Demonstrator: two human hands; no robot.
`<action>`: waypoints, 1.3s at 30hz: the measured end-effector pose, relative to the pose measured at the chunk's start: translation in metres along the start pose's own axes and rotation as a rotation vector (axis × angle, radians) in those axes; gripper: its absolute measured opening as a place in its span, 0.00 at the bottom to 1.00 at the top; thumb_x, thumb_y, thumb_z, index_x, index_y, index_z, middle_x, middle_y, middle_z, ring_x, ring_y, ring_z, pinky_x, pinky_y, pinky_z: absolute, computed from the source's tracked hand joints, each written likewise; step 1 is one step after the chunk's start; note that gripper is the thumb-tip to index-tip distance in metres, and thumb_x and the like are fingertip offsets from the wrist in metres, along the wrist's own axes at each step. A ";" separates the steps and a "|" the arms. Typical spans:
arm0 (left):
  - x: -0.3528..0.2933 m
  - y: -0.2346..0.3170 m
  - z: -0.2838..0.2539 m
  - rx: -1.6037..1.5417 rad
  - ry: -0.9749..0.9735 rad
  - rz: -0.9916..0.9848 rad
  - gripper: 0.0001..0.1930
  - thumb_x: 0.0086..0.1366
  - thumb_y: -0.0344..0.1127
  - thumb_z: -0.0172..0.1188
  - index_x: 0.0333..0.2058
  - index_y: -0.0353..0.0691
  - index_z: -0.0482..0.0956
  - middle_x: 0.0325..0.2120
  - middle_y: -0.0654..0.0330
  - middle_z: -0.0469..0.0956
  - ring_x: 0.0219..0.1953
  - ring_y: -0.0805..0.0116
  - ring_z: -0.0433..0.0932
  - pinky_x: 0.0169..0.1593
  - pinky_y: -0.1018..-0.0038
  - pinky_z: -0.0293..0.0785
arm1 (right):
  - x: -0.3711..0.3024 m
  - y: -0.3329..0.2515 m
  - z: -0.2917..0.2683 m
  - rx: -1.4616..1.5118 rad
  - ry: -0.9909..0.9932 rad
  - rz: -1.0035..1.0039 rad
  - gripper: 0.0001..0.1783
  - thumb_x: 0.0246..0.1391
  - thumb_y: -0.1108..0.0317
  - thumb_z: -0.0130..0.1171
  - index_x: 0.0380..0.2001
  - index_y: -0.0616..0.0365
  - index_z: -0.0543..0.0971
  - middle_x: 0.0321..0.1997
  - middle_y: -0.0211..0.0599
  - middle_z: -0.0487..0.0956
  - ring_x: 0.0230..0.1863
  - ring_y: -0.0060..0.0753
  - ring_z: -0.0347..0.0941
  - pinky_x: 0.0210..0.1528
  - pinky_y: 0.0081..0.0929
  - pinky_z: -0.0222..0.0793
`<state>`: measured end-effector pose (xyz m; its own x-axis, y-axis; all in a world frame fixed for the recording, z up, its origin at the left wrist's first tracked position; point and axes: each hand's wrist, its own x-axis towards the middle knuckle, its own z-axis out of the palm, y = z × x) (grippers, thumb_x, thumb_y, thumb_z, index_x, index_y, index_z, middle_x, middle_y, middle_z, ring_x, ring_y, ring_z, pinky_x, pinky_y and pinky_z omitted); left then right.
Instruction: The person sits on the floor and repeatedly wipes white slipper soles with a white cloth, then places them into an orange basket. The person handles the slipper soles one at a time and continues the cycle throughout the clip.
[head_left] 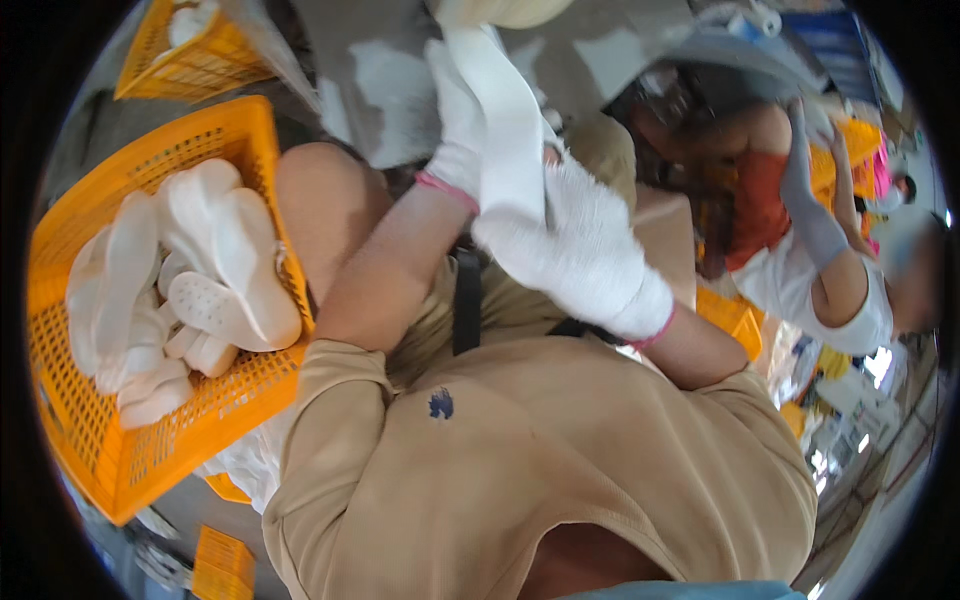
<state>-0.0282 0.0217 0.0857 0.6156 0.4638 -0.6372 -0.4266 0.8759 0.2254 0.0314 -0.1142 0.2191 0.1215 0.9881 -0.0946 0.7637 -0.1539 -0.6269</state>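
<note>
Top middle of the head view, the right hand (pixel 585 235) grips a white sole (pixel 510 130) near its lower end; the left hand (pixel 460 115) lies alongside (can't tell if gripping). Sole's top is by a pale roller (pixel 505 10); a loose hold might let it slip.

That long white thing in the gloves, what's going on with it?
A person holds the long white piece with their gloved left hand and right hand. Its far end is up by a pale rounded thing; I can't tell if they touch. More white pieces lie piled in an orange crate on the left.
</note>
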 end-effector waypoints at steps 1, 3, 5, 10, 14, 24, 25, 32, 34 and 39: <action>0.012 -0.005 -0.004 -0.163 -0.314 0.031 0.50 0.62 0.87 0.34 0.44 0.39 0.75 0.35 0.48 0.80 0.28 0.43 0.80 0.33 0.47 0.79 | -0.010 -0.004 0.002 -0.095 0.067 -0.092 0.31 0.51 0.51 0.67 0.54 0.57 0.77 0.40 0.44 0.82 0.39 0.60 0.80 0.44 0.45 0.77; 0.030 -0.004 -0.011 -0.171 -0.282 0.097 0.46 0.64 0.81 0.35 0.45 0.37 0.75 0.36 0.47 0.80 0.31 0.42 0.81 0.36 0.48 0.80 | -0.010 0.000 0.005 -0.024 0.139 -0.016 0.26 0.49 0.56 0.73 0.48 0.57 0.80 0.38 0.46 0.82 0.41 0.56 0.81 0.47 0.43 0.77; 0.054 0.013 -0.014 -0.151 -0.243 0.190 0.42 0.66 0.75 0.36 0.47 0.36 0.76 0.37 0.45 0.81 0.34 0.42 0.82 0.39 0.48 0.81 | 0.007 0.009 0.007 -0.078 0.238 -0.092 0.23 0.48 0.56 0.73 0.45 0.57 0.82 0.37 0.44 0.83 0.39 0.53 0.82 0.44 0.41 0.78; 0.055 0.043 -0.022 -0.097 -0.013 0.356 0.33 0.71 0.59 0.40 0.50 0.32 0.77 0.41 0.42 0.83 0.42 0.41 0.84 0.46 0.48 0.83 | 0.076 0.031 0.015 -0.153 0.359 -0.191 0.24 0.48 0.46 0.69 0.38 0.55 0.83 0.32 0.48 0.85 0.34 0.53 0.83 0.36 0.45 0.79; 0.025 0.043 -0.016 0.019 -0.417 0.239 0.30 0.75 0.55 0.34 0.53 0.35 0.74 0.42 0.40 0.80 0.45 0.36 0.82 0.51 0.48 0.82 | 0.067 0.023 0.019 -0.142 0.360 -0.146 0.31 0.45 0.42 0.72 0.42 0.57 0.86 0.31 0.48 0.85 0.34 0.50 0.84 0.38 0.42 0.79; 0.040 0.033 -0.008 0.001 -0.160 0.160 0.20 0.76 0.47 0.39 0.41 0.41 0.77 0.31 0.52 0.79 0.33 0.49 0.81 0.41 0.54 0.81 | 0.063 0.003 -0.007 -0.030 0.037 0.103 0.36 0.49 0.37 0.66 0.44 0.62 0.82 0.38 0.55 0.84 0.42 0.58 0.82 0.47 0.45 0.78; 0.040 0.031 -0.015 0.013 -0.286 0.228 0.20 0.76 0.47 0.39 0.40 0.41 0.77 0.30 0.52 0.79 0.31 0.49 0.81 0.39 0.53 0.81 | 0.044 0.003 -0.003 -0.087 0.181 -0.131 0.28 0.51 0.48 0.65 0.46 0.60 0.82 0.38 0.56 0.84 0.41 0.61 0.82 0.47 0.47 0.78; 0.055 0.041 -0.026 -0.039 -0.518 0.435 0.28 0.75 0.60 0.38 0.51 0.42 0.77 0.44 0.51 0.81 0.46 0.46 0.79 0.52 0.53 0.79 | 0.069 0.000 -0.008 -0.341 -0.088 -0.307 0.10 0.53 0.60 0.60 0.28 0.54 0.81 0.32 0.53 0.82 0.37 0.61 0.80 0.41 0.51 0.77; 0.047 0.032 -0.023 -0.043 -0.605 0.402 0.28 0.77 0.59 0.38 0.52 0.44 0.77 0.48 0.55 0.81 0.52 0.50 0.78 0.57 0.58 0.78 | 0.028 -0.011 -0.013 -0.288 -0.070 -0.137 0.12 0.51 0.60 0.61 0.35 0.57 0.81 0.33 0.52 0.83 0.38 0.60 0.81 0.41 0.50 0.77; 0.007 -0.017 -0.017 -0.060 -0.240 0.540 0.29 0.78 0.60 0.42 0.57 0.43 0.77 0.52 0.56 0.82 0.55 0.56 0.79 0.61 0.61 0.76 | -0.051 0.048 0.002 0.407 -0.035 0.436 0.29 0.55 0.57 0.66 0.55 0.65 0.79 0.47 0.44 0.85 0.47 0.34 0.82 0.53 0.35 0.77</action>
<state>-0.0280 0.0079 0.0651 0.4306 0.8648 -0.2583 -0.7535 0.5019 0.4246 0.0606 -0.1723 0.1924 0.3425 0.8349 -0.4309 0.3430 -0.5381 -0.7699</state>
